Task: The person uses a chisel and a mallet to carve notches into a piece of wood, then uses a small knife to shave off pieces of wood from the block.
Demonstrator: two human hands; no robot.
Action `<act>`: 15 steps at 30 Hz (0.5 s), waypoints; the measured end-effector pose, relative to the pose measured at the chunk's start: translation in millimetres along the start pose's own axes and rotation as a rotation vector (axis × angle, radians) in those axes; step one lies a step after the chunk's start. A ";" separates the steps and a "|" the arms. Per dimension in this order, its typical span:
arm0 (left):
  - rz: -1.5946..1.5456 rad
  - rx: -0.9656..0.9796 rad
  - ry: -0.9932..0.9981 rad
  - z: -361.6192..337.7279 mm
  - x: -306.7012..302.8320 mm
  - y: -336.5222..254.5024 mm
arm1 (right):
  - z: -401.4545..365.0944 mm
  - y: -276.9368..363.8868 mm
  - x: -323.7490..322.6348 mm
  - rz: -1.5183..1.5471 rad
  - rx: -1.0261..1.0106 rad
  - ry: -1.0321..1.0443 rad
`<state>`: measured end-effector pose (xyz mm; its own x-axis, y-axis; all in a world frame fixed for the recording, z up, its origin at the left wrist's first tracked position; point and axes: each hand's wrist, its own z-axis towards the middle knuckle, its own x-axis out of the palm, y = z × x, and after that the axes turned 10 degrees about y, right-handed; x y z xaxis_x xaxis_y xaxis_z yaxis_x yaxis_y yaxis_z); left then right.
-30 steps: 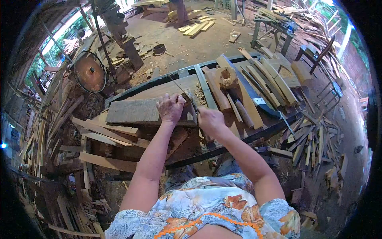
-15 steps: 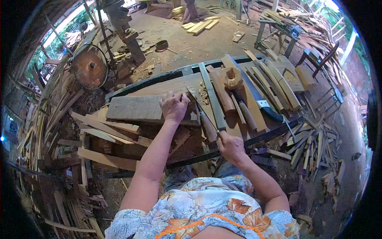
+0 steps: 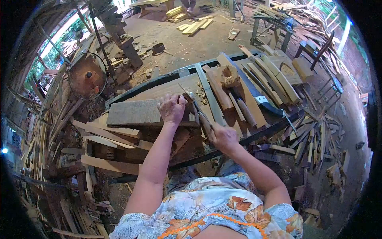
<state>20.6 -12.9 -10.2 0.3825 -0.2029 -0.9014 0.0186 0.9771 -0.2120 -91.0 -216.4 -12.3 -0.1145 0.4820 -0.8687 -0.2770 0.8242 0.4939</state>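
My left hand (image 3: 172,109) rests on a thick weathered wooden block (image 3: 133,113), fingers closed round a small brown piece of wood (image 3: 187,98) near the block's right end. My right hand (image 3: 225,139) is wrapped round the handle end of a long, thin, dark file-like tool (image 3: 196,105). Its narrow tip reaches up and left past the small piece, overlapping it in this view. Beneath the tool lies another tool's wooden handle (image 3: 205,127). A flat dark bar (image 3: 210,93) lies just to the right, with wood shavings beside it.
Right of my hands, the bench holds a hollowed wood block (image 3: 229,75), a handsaw (image 3: 267,106), chisel-like handles and several wood strips (image 3: 274,81). Scrap wood (image 3: 314,139) is piled at right. A round fan (image 3: 87,75) stands at left. A person's legs (image 3: 189,4) show at the back.
My right hand has moved left and slightly up, pushing the file-like tool forward past the small piece. My left hand keeps its place on the block. The view has shifted slightly.
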 end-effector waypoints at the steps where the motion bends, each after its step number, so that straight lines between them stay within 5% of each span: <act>1: -0.005 -0.002 0.021 1.1 -1.8 -0.4 | -13.2 -3.7 1.2 -0.002 0.002 0.005; 15: -0.011 -0.020 0.037 -0.2 -2.6 -2.0 | 82.6 16.8 4.6 -0.033 -0.103 -0.060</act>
<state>19.4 -14.3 -7.4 0.3477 -0.2166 -0.9122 0.0041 0.9733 -0.2295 -17.4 -175.8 -4.7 -0.0470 0.4744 -0.8790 -0.3761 0.8068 0.4556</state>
